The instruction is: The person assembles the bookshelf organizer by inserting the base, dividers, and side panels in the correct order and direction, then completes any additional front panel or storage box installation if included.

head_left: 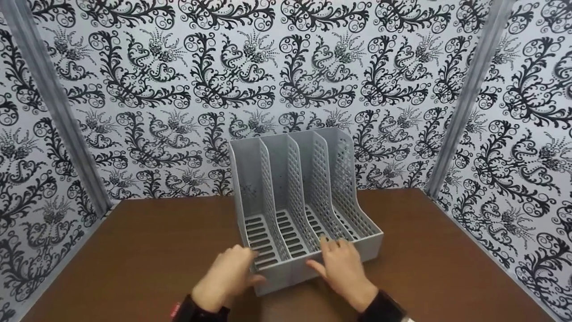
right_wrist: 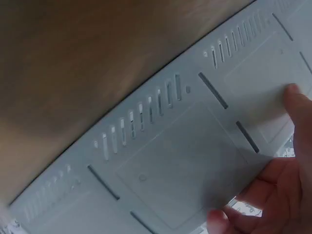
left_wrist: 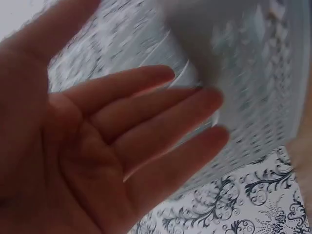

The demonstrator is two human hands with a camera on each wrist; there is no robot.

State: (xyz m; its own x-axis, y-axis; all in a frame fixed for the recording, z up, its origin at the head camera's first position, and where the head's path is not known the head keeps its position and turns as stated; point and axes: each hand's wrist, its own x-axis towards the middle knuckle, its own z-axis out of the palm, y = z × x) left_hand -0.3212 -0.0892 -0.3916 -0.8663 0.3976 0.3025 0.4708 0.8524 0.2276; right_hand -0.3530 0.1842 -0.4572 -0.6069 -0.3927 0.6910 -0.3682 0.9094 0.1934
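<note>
A grey plastic file rack [head_left: 279, 273] stands at an angle on the brown table, its low front wall towards me. Tall perforated dividers split it into several upright slots. My right hand [head_left: 343, 268] grips the front wall near its middle, fingers over the top edge and thumb on the outer face. In the right wrist view, that thumb [right_wrist: 298, 102] lies against the slotted front panel [right_wrist: 180, 161]. By the front left corner is my left hand [head_left: 228, 273]. The left wrist view shows its fingers [left_wrist: 161, 122] straight and spread beside the perforated side wall [left_wrist: 258, 112].
The brown tabletop [head_left: 170, 232] extends to both sides of the rack. Behind it rises a white wall [head_left: 147, 89] with black scroll patterns. Grey strips [head_left: 58, 103] run up the corners on the left and right.
</note>
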